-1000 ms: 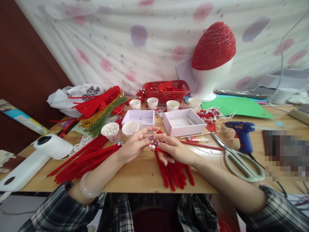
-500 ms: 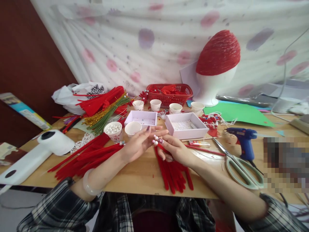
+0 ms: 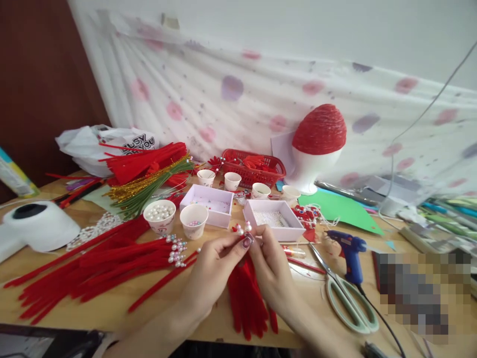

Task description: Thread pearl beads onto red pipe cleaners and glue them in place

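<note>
My left hand (image 3: 212,266) and my right hand (image 3: 274,261) meet above the front middle of the table, thumbs and fingertips pinched together. A small cluster of pearl beads (image 3: 244,228), with a bit of red beside it, pokes up from between the fingertips. Fingers hide whatever lies below the beads. Under my hands lie several red pipe cleaners (image 3: 248,306), their upper ends covered. To the left is a larger spread of red pipe cleaners (image 3: 112,266) with pearl beads on the tips. A single red pipe cleaner (image 3: 160,283) rests beside my left hand.
Paper cups with beads (image 3: 159,219) and lilac boxes (image 3: 274,231) stand behind my hands. On the right are scissors (image 3: 352,301) and a blue glue gun (image 3: 348,248). Farther back are a red basket (image 3: 270,176) and a foam head (image 3: 316,164). A white hair dryer (image 3: 48,231) lies left.
My left hand, half a second ago open with fingers stretched out, has closed against my right hand at the beads. The camera has tilted up, showing more wall.
</note>
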Demonstrator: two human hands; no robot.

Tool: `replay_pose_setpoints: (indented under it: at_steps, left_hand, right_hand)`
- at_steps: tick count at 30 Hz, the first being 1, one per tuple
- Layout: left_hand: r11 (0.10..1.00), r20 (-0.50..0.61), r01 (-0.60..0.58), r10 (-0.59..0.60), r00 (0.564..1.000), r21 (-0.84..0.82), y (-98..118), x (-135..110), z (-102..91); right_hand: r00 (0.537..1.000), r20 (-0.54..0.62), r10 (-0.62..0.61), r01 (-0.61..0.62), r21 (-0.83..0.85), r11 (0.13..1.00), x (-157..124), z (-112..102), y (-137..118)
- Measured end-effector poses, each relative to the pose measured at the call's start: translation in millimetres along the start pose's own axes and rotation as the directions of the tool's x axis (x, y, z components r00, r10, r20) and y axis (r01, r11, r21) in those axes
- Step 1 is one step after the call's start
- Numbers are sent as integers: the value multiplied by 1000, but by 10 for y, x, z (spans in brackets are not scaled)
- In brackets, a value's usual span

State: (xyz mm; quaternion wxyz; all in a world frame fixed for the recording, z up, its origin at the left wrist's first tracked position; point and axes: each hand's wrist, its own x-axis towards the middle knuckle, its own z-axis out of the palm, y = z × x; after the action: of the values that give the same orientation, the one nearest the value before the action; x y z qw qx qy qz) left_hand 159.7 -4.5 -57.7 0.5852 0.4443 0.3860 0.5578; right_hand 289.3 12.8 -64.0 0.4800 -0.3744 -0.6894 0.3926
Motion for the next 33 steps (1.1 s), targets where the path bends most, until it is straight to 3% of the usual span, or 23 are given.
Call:
replay_pose_setpoints:
  at_steps: [5, 10, 15, 19, 23, 28, 33]
  left_hand:
    - [988, -129, -151, 151, 980, 11, -75, -24, 71]
    - [983, -86, -178, 181, 980, 42, -103, -63, 26]
    - [986, -11, -144, 143, 990, -89, 151, -20, -29]
    - [985, 84, -169, 167, 982, 28, 356, 42, -67]
    - [978, 122, -153, 137, 983, 142, 252, 49, -88]
    - [950, 116, -194, 170, 979, 245, 57, -13, -59]
    - [940, 89, -179, 160, 983, 290, 33, -33, -27]
  right_hand:
    - [991, 31, -127, 130, -295, 947, -123, -52, -147]
    - [995, -22, -99, 83, -391, 917, -234, -96, -170]
    - [973, -192, -127, 81, -232, 969, -124, -116, -293]
    - [963, -221, -155, 139, -87, 986, 131, -139, -473]
    - [991, -126, -40, 51, 90, 995, 225, -132, -389]
    - [974, -202, 99, -53, 221, 974, 63, -85, -142]
    - [962, -259, 84, -33, 194, 981, 8, -24, -87]
